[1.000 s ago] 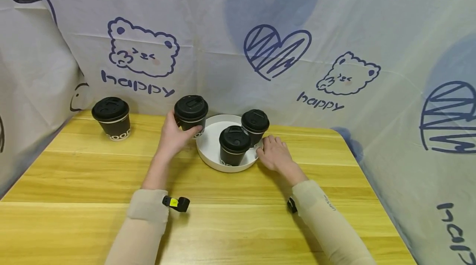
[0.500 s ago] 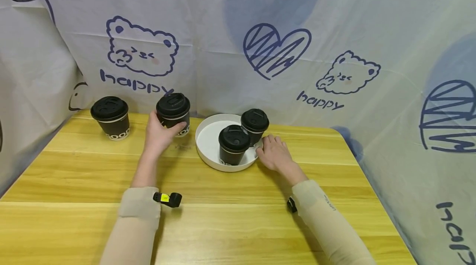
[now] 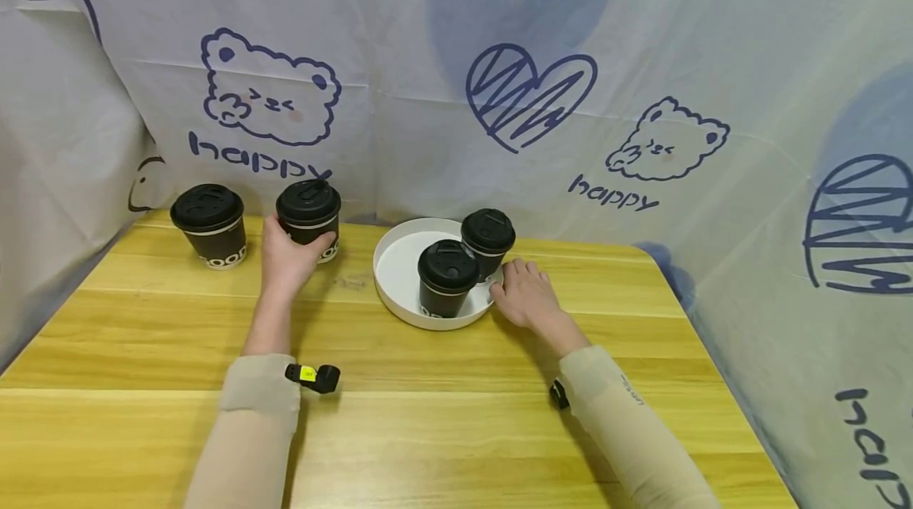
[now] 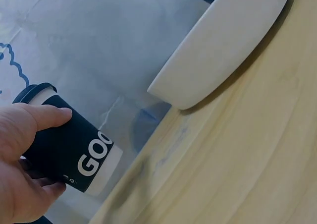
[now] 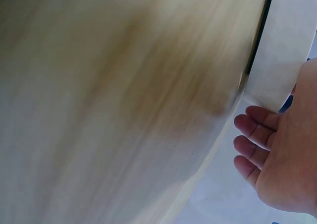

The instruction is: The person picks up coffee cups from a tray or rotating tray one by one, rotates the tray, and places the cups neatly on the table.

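Observation:
In the head view my left hand [image 3: 288, 259] grips a black lidded paper coffee cup [image 3: 309, 212], thumb on its near side. The left wrist view shows this coffee cup [image 4: 69, 140] tilted in the frame, white letters near its base, its lower end close over the table. My right hand [image 3: 526, 295] is at the right side of a round white tray [image 3: 399, 295], thumb at the rim and fingers curled outside the wall. Inside the tray stand two similar cups, a front cup [image 3: 445, 287] and a back cup [image 3: 488, 235]. The right wrist view shows the curled fingers [image 5: 255, 132] beside the tray wall [image 5: 282, 45].
Another black lidded cup [image 3: 214, 227] stands upright at the back left of the wooden table [image 3: 428, 414], left of the held one. A white cloth [image 3: 414, 33] with blue bear and heart drawings hangs right behind the table's back edge.
My left hand has carried its cup leftward, from the tray's left rim toward the cup at the back left. The right hand, the tray and its two cups have stayed in place.

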{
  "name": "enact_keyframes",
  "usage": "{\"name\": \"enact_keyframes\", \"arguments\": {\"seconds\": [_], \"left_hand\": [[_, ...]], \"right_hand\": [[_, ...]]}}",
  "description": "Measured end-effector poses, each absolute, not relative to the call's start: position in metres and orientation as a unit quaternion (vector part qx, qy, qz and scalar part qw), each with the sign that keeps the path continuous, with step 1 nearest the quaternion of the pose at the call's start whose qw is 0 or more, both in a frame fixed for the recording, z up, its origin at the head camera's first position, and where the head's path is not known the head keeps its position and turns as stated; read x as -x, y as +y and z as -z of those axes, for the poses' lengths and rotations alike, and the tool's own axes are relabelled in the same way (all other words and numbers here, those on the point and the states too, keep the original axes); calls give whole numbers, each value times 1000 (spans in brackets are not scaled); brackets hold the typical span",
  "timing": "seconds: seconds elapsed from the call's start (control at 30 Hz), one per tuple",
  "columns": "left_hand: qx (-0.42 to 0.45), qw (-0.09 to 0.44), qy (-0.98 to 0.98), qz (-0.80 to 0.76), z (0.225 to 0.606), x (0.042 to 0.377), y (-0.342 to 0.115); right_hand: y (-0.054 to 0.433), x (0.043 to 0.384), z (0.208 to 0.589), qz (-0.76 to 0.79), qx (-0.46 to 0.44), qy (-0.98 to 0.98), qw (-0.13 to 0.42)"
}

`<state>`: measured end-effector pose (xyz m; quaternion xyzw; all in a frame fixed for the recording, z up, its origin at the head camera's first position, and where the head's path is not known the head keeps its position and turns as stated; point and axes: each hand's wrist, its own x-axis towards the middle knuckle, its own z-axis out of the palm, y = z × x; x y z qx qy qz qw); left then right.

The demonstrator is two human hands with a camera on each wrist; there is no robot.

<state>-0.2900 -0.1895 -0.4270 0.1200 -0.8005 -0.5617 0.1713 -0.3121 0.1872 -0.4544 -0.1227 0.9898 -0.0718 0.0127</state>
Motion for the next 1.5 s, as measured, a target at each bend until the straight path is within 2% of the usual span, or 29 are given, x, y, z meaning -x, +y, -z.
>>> {"name": "enact_keyframes", "arguments": {"seconds": [0.23,0.63,1.5], "left_hand": [[-167,196,-797,545,430,292,-194],[-233,205,-787,533,437,292,-198],[-246,198,-781,539,442,290,-202]], "right_hand": [[187,312,453,70,120,990,13],[187,311,454,66,119,991,12],[187,311,455,66,117,991,18]]}}
